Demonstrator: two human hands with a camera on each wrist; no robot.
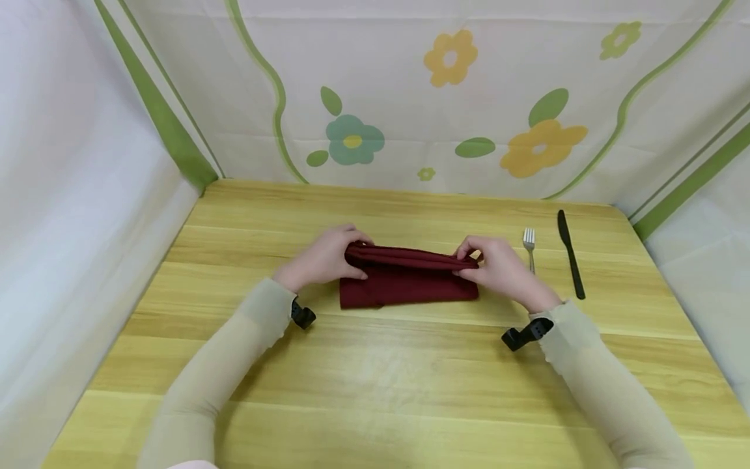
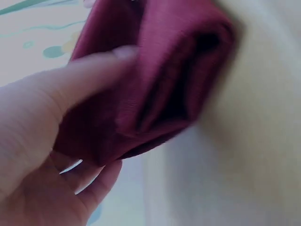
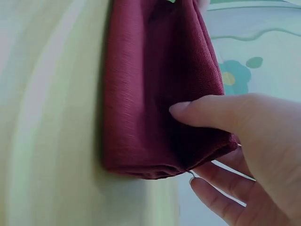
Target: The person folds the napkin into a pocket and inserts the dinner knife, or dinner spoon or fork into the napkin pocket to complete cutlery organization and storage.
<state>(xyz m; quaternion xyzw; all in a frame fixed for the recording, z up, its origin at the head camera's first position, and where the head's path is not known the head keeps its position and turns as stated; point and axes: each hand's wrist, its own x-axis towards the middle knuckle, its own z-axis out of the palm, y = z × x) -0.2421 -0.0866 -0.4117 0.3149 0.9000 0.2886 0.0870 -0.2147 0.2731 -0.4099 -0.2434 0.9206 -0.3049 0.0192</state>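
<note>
In the middle, the left hand (image 1: 328, 258) and right hand (image 1: 498, 266) pinch the ends of a red cloth (image 1: 410, 285). A fork (image 1: 529, 240) and knife (image 1: 571, 254) lie toward the frame's right.

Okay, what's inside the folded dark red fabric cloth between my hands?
Near your left hand, the folded dark red fabric cloth shows only its own layers and dark gaps. The folds hide what's deeper, so I can't tell if anything is there.

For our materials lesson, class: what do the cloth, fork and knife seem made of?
Cloth: likely woven fabric, mostly matte; fine texture and soft folds show. Fork: probably polished metal, judging by its silvery look. Knife: black throughout; plastic or coated metal, cannot tell.
</note>
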